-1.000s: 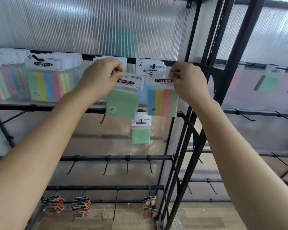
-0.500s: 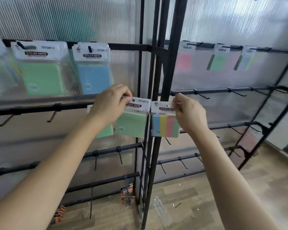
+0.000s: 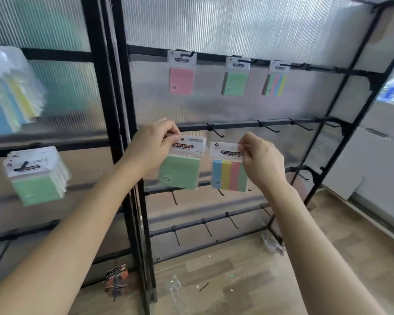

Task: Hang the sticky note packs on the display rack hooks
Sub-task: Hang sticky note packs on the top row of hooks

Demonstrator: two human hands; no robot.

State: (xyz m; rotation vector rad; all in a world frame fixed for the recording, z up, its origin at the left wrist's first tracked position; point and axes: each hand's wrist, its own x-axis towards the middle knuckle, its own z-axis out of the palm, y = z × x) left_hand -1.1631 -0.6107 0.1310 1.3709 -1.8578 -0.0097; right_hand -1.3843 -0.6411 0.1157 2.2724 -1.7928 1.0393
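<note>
My left hand [image 3: 154,145] pinches the header card of a green sticky note pack [image 3: 180,173]. A striped blue, yellow and pink pack [image 3: 229,175] hangs from my right hand [image 3: 261,162], which pinches its card. Both packs are held in front of the right rack section, just below its second bar [image 3: 237,126] with bare black hooks [image 3: 215,131]. On the top bar hang a pink pack [image 3: 181,80], a green pack [image 3: 235,83] and a striped pack [image 3: 275,84].
The left rack section holds stacks of packs, green [image 3: 38,178] and blue-yellow [image 3: 11,96]. A black upright post [image 3: 121,123] divides the sections. Lower bars carry bare hooks [image 3: 206,228]. Plastic wrappers [image 3: 272,245] and small packets [image 3: 116,279] lie on the wooden floor.
My view and both hands have swung right, from the left rack section past the black post to the right section. Each hand still holds its pack, now level with the second bar.
</note>
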